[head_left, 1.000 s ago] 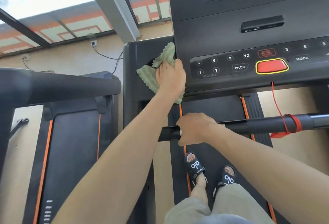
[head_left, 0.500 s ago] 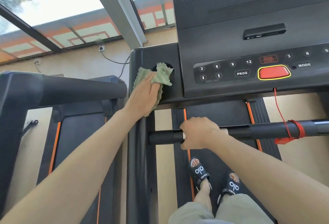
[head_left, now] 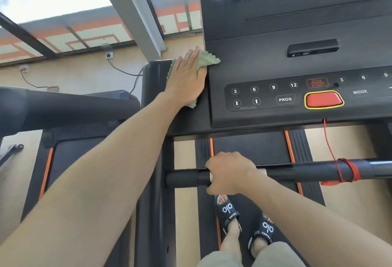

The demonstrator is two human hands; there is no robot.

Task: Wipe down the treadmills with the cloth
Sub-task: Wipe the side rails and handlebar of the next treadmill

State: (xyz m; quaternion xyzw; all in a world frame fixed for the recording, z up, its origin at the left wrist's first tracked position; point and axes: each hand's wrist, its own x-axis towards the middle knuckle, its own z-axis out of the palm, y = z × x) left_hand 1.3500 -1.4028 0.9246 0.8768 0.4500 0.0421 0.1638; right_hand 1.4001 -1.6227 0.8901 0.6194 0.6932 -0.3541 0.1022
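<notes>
Standing on the belt [head_left: 250, 148] of the treadmill [head_left: 297, 58], boxed in by the console ahead and the handlebar [head_left: 307, 172] across the front. Left of the raised button panel [head_left: 265, 97], a narrow black side ledge running to the console's left edge, with a gap of floor and a second treadmill [head_left: 63, 160] beyond. Left hand [head_left: 186, 80] flat, fingers straight and together, pressing the green cloth [head_left: 206, 59] onto that ledge; cloth mostly under the palm, scalloped edge poking out past the fingertips against the panel's corner. Right hand [head_left: 229, 173] curled round the handlebar. Red safety cord [head_left: 331, 145] wound on the bar further right.
</notes>
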